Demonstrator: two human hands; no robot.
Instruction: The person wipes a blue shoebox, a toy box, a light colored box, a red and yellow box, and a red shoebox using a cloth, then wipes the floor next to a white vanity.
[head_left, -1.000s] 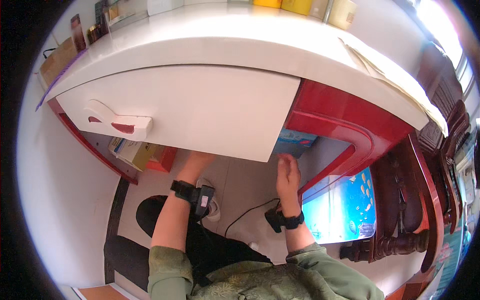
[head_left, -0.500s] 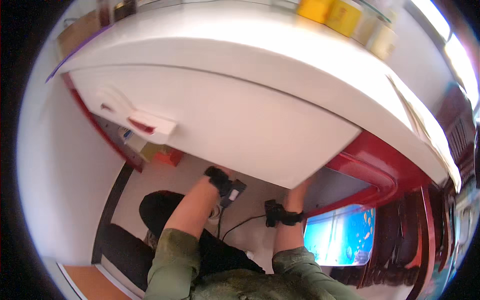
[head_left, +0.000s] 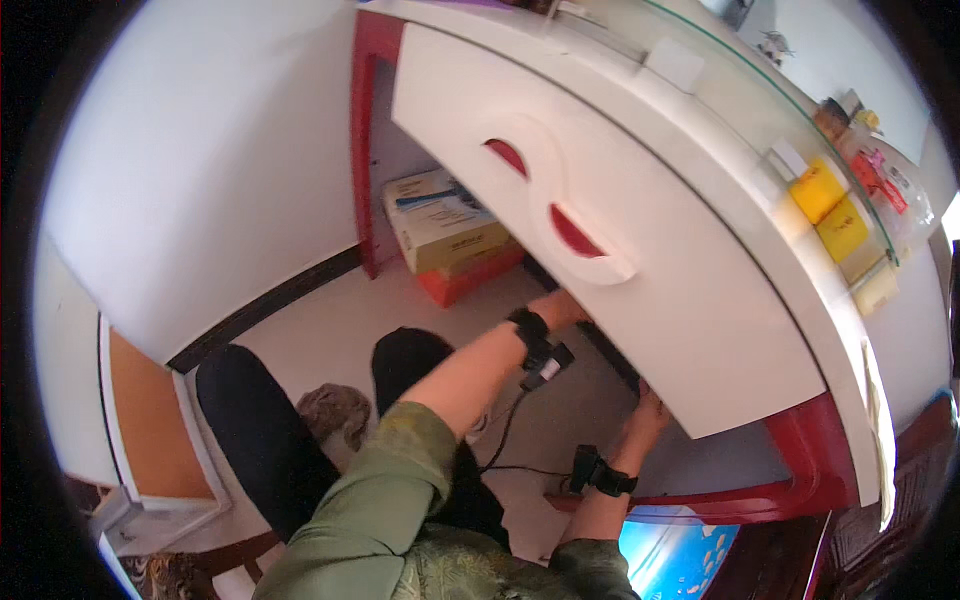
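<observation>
White and red, the desk spans the upper right. We record its white front panel, long axis slanting from upper left to lower right. By its left end we note a pale box above an orange-red box, nearer the left hand than the right hand. The panel lies up and right of both hands; with fingertips hidden at its lower edge, we cannot tell whether they grip anything.

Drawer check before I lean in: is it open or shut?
Looks shut: the drawer front sits under the desktop, only a thin seam between.
</observation>
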